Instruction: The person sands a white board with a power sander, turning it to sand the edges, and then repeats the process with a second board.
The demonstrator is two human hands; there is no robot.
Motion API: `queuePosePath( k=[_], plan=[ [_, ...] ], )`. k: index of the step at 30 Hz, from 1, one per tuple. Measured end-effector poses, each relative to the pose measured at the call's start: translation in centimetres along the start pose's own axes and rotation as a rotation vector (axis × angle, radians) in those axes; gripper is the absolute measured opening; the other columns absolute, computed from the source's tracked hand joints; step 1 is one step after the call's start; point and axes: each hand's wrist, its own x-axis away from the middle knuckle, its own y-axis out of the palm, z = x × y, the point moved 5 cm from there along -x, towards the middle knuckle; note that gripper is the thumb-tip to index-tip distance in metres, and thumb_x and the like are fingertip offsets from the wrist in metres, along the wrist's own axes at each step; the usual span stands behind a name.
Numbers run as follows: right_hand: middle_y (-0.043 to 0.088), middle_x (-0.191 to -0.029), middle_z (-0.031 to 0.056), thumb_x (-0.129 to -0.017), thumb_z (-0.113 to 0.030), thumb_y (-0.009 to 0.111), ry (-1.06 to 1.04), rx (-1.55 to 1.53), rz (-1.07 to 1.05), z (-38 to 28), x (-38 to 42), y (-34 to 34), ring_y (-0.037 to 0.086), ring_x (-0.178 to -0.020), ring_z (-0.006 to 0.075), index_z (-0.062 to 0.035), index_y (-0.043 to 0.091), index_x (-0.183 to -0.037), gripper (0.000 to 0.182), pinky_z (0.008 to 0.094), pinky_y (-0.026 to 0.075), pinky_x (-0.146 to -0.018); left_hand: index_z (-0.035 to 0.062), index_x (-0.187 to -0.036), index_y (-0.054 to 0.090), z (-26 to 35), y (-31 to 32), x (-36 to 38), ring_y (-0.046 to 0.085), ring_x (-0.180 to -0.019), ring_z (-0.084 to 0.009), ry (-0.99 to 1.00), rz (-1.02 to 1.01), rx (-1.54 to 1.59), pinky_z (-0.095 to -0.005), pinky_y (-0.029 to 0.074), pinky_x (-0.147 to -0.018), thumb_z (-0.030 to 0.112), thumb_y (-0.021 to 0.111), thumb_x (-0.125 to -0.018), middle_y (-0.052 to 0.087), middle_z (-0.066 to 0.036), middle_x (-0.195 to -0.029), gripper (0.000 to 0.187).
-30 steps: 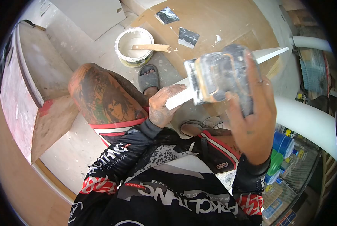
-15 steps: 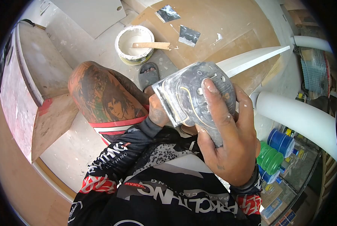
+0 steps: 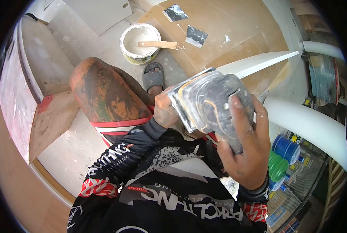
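My right hand (image 3: pixel 245 143) grips a dusty dark electric sander (image 3: pixel 214 103) from above, its fingers spread over the body and its flat pad turned up and to the left. My left hand (image 3: pixel 166 110) is beside the sander's pad end. Its knuckles look curled, but the fingers are hidden behind the tool, so what they hold does not show. A long white board (image 3: pixel 259 63) extends from behind the sander toward the upper right. Whether the left hand touches this board cannot be seen.
A bucket of white paste (image 3: pixel 140 42) with a wooden stick (image 3: pixel 158 44) stands on the floor. Sandpaper pieces (image 3: pixel 196 36) lie on a brown sheet (image 3: pixel 235 23). To the right are a white roll (image 3: pixel 305 124) and water bottles (image 3: pixel 278 163); a wooden cabinet (image 3: pixel 51 124) is at left.
The sander and my right hand have moved slightly right and down, and the sander has tilted so that its pad edge shows more. My left hand has shifted a little to the right.
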Motion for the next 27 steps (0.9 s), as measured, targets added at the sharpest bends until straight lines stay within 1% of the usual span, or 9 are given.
queuePosePath(
  k=[3,14,16,18,20,22,24,25,27],
  plan=[
    [0.048,-0.139,0.0326,-0.076,0.004,0.062,0.101,-0.005,0.031,1.1,0.2,-0.5,0.059,-0.119,0.0458,-0.0028,0.052,-0.149,0.074,0.0454,0.051,-0.1,0.0003,-0.111,0.072,1.1,-0.3,-0.2,0.073,-0.099,-0.0351,0.011,0.061,0.047,-0.0376,0.057,-0.089,0.002,0.077,-0.075,0.073,-0.018,-0.11,0.036],
    [0.048,-0.14,0.0326,-0.076,0.004,0.064,0.046,-0.031,-0.014,0.5,0.1,-0.4,0.057,-0.123,0.0484,-0.0031,0.053,-0.148,0.073,0.0479,0.049,-0.103,0.0003,-0.108,0.072,0.8,-0.4,0.1,0.073,-0.095,-0.0327,-0.018,0.085,0.025,-0.0365,0.058,-0.083,-0.001,0.075,-0.075,0.073,-0.017,-0.104,0.033],
    [0.051,-0.139,0.0307,-0.077,0.004,0.064,0.13,0.058,0.049,2.4,0.1,-1.2,0.058,-0.123,0.0468,-0.002,0.052,-0.148,0.072,0.0469,0.047,-0.105,0.0005,-0.109,0.073,0.9,-0.4,-0.5,0.073,-0.096,-0.0309,0.011,0.066,0.011,-0.0354,0.058,-0.084,-0.002,0.078,-0.076,0.074,-0.016,-0.106,0.034],
    [0.055,-0.138,0.0278,-0.079,0.004,0.064,0.072,0.114,0.093,4.4,-0.2,-1.9,0.059,-0.124,0.0416,-0.0014,0.049,-0.15,0.072,0.0439,0.046,-0.106,-0.0028,-0.107,0.073,1.4,-0.4,-1.2,0.074,-0.096,-0.0213,0.005,0.069,0.06,-0.0319,0.057,-0.086,0.002,0.082,-0.082,0.076,-0.013,-0.107,0.028],
    [0.056,-0.135,0.026,-0.079,0.0,0.066,0.152,0.136,0.212,6.4,0.0,-2.7,0.059,-0.117,0.0416,-0.0066,0.052,-0.15,0.072,0.0441,0.048,-0.102,-0.0034,-0.106,0.073,1.8,-0.5,-1.4,0.073,-0.096,-0.0212,-0.034,0.078,0.056,-0.0312,0.057,-0.087,0.001,0.082,-0.082,0.076,-0.013,-0.107,0.026],
    [0.056,-0.135,0.0257,-0.081,-0.001,0.066,0.205,0.014,0.257,7.1,0.2,-2.8,0.059,-0.119,0.0403,-0.0059,0.052,-0.15,0.071,0.0428,0.048,-0.102,-0.0031,-0.106,0.074,1.7,-0.5,-1.5,0.074,-0.095,-0.0204,-0.043,0.082,0.099,-0.0301,0.057,-0.086,0.002,0.082,-0.082,0.076,-0.012,-0.107,0.026],
    [0.056,-0.138,0.0267,-0.082,0.002,0.065,0.266,-0.047,0.256,7.4,0.4,-2.5,0.059,-0.125,0.0335,-0.0001,0.046,-0.152,0.072,0.0394,0.043,-0.109,-0.003,-0.105,0.074,1.5,-0.6,-1.6,0.074,-0.094,-0.0195,-0.014,0.083,0.075,-0.0298,0.057,-0.085,0.002,0.083,-0.082,0.076,-0.012,-0.107,0.026],
    [0.056,-0.138,0.0267,-0.082,0.002,0.065,0.271,-0.049,0.259,7.2,0.6,-2.3,0.059,-0.125,0.0335,-0.0001,0.046,-0.152,0.072,0.0394,0.043,-0.109,-0.003,-0.105,0.074,1.6,-0.6,-1.6,0.073,-0.093,-0.0187,0.013,0.086,0.053,-0.0296,0.057,-0.084,0.003,0.083,-0.082,0.076,-0.012,-0.107,0.026],
    [0.054,-0.135,0.0278,-0.078,0.001,0.068,0.161,0.031,0.243,5.8,0.7,-1.4,0.058,-0.122,0.0424,-0.0054,0.055,-0.147,0.071,0.0449,0.049,-0.102,-0.0029,-0.103,0.074,1.8,-0.6,-1.7,0.073,-0.092,-0.0177,-0.041,0.089,0.081,-0.0292,0.057,-0.084,0.003,0.082,-0.082,0.076,-0.012,-0.106,0.024]
  ],
)
